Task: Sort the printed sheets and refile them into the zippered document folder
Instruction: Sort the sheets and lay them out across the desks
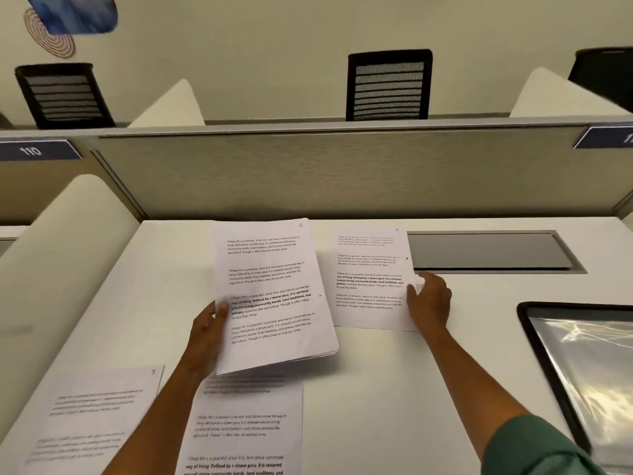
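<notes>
Held up off the desk in the head view, a stack of printed sheets (pixel 274 296) is gripped along its left edge by the left hand (pixel 209 332), thumb on the printed face and fingers curled behind. The top sheet carries a handwritten 6 in its upper right corner, and the stack tilts slightly clockwise above the middle of the white desk (pixel 394 389).

The right hand (pixel 428 303) rests on the right edge of a single printed sheet (pixel 371 279) lying flat near the desk's far edge; its fingertips touch the paper's margin with the fingers fairly straight, so it presses rather than grips. That sheet has a small handwritten number in its upper right corner, too small to read surely, and its right edge overlaps the left end of a grey recessed cable hatch (pixel 493 252) set into the desk's far side.

Two more printed pages lie at the near edge: one marked 7 (pixel 92 416) toward the near left corner, and another (pixel 243 430) just right of it, partly under the raised stack and the left forearm.

At the desk's right edge lies the zippered document folder (pixel 582 368), with a dark border and a clear glossy face, well apart from both hands. A green sleeve (pixel 534 450) covers the right upper arm. Beyond the desk stands a grey partition (pixel 308 176), with mesh-backed office chairs (pixel 388 85) behind it.
</notes>
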Demonstrator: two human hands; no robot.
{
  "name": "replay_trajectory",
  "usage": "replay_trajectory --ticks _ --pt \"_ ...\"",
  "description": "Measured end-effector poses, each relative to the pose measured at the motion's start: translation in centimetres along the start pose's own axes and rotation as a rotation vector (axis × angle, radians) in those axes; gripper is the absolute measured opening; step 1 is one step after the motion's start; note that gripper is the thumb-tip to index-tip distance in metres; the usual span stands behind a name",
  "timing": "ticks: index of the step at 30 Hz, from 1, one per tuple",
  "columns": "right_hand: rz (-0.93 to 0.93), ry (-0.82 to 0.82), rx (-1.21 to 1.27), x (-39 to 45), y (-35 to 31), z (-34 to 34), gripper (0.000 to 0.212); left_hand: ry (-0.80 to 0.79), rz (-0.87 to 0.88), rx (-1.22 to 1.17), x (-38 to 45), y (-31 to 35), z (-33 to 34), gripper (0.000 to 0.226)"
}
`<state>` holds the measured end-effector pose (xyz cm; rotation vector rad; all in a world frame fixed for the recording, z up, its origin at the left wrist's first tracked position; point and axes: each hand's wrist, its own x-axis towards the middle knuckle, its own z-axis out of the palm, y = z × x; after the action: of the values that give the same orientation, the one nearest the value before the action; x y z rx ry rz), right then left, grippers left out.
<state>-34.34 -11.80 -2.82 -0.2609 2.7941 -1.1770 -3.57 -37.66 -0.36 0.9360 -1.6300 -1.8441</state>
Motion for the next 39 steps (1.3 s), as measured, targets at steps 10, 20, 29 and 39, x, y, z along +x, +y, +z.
replay_trajectory --ticks 10,20,29,39 --pt "-0.111 -0.393 0.436 -8.4 -7.7 -0.8 0.015 -0.081 0.023 -0.016 -3.7 2.1 2.7 0.033" --pt "0.016 -0.212 0.466 -14.3 -6.0 -3.2 0.019 -0.158 0.008 -0.076 -7.5 2.8 4.3 0.032" --pt "0.042 -0.146 0.452 -15.9 -4.8 -4.8 0.007 -0.200 0.002 -0.084 -8.4 1.7 4.7 0.031" --pt "0.109 0.002 0.443 -16.2 -3.2 -7.1 0.006 -0.245 -0.008 -0.110 -7.8 0.1 4.9 0.033"
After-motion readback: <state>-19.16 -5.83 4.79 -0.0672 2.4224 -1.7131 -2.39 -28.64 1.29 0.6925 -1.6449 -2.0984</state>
